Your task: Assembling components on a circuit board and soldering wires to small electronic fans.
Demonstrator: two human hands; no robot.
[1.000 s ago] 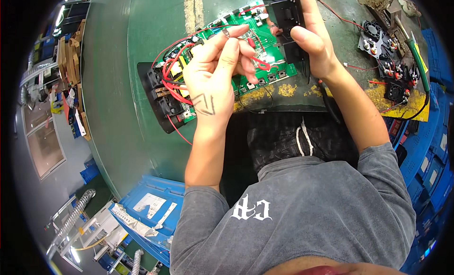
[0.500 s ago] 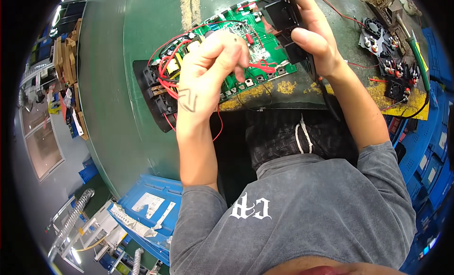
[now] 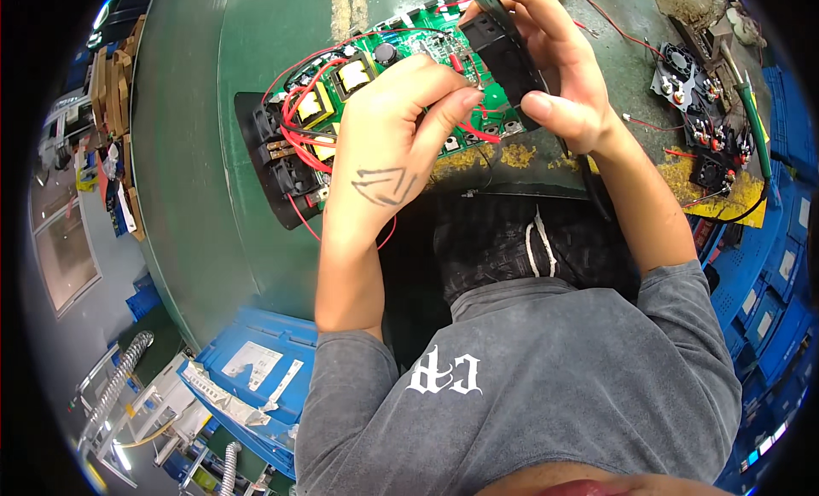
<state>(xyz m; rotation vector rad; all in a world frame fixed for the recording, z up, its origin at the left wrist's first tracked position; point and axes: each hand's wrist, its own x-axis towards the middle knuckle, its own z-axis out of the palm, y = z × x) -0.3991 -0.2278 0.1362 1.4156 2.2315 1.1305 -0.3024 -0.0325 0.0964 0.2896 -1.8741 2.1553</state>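
A green circuit board (image 3: pixel 409 46) with yellow-wrapped transformers (image 3: pixel 354 75) lies on the bench beneath my hands. My left hand (image 3: pixel 397 125) is closed over its middle, thumb and forefinger pinched together. Red wires (image 3: pixel 485 136) come out from under those fingers, whose undersides are hidden. At the board's right end my right hand (image 3: pixel 567 78) grips a black end panel (image 3: pixel 503 57) with socket housings, thumb on the near side and fingers on the far side. A second black panel with fans (image 3: pixel 271 146) stands at the left end, with thick red wires running from there onto the board.
Several small fan assemblies with wires (image 3: pixel 682 69) lie on the bench to the right, beside a green-handled tool with a black cable (image 3: pixel 752 125). Blue crates (image 3: pixel 751 274) stand beyond the right edge. A blue bin (image 3: pixel 256 368) is at the lower left.
My left hand has turned and shifted slightly right, its thumb now against the forefinger. The red wires have moved a little lower. My right hand still grips the black end panel.
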